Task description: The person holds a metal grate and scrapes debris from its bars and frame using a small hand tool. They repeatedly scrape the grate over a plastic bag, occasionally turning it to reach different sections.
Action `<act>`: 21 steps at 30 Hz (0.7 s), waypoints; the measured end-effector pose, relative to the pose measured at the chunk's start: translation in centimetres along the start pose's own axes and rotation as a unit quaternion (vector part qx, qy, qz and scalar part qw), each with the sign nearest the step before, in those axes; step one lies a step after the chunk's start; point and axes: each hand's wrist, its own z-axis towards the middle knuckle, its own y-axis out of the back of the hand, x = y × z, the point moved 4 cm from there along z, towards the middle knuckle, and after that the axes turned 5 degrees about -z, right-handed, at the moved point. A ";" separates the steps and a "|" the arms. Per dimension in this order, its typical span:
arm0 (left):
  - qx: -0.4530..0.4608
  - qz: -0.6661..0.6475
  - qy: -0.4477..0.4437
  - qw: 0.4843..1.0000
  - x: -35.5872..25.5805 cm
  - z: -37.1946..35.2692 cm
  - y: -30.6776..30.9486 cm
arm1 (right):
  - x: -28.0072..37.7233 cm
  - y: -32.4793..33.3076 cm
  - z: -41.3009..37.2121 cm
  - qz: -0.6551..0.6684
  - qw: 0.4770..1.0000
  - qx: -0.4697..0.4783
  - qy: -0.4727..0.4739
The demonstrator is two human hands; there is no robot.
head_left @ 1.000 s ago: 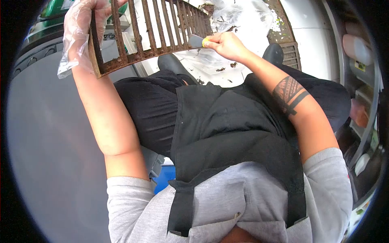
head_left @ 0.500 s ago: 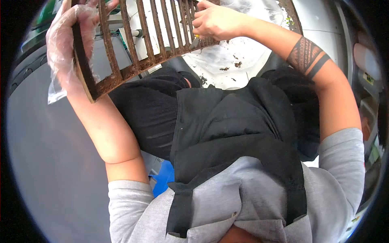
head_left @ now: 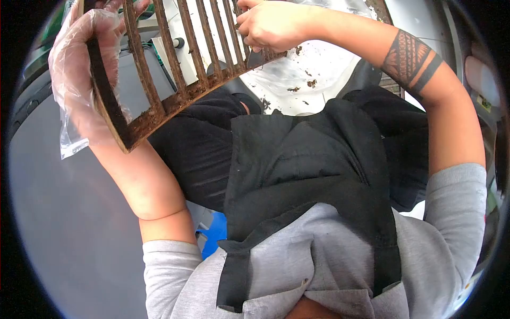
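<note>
A brown slatted frame [head_left: 183,93], crusted with dark dirt, is held up tilted at the upper left. My left hand [head_left: 90,58], in a clear plastic glove, is wrapped round its left end bar. Bare and closed, my right hand [head_left: 273,25] is at the slats further right. A small grey blade [head_left: 255,58] shows beneath its fingers; the handle is hidden in the fist. Below the frame, a white plastic-covered surface [head_left: 324,69] carries dark crumbs [head_left: 311,83].
A dark grey panel [head_left: 64,212] fills the left side. My black-clad legs [head_left: 196,154] lie on both sides of the white surface. Something blue [head_left: 213,234] is on the floor under my left arm. White tiles [head_left: 417,26] show at the upper right.
The frame and my left hand have moved slightly down and left. My right hand has shifted left along the slats, and more of the blade shows below it.
</note>
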 end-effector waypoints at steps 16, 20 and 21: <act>-0.001 0.026 0.234 0.972 1.5 3.0 2.9 | 3.2 0.7 -2.6 0.012 0.925 0.005 -0.379; -0.020 0.027 0.225 0.974 2.4 2.1 3.9 | 5.3 -0.8 -2.3 0.007 0.912 -0.032 -0.408; -0.012 0.001 0.221 0.975 2.5 2.3 4.2 | 6.1 -0.6 -2.0 -0.012 0.921 -0.086 -0.380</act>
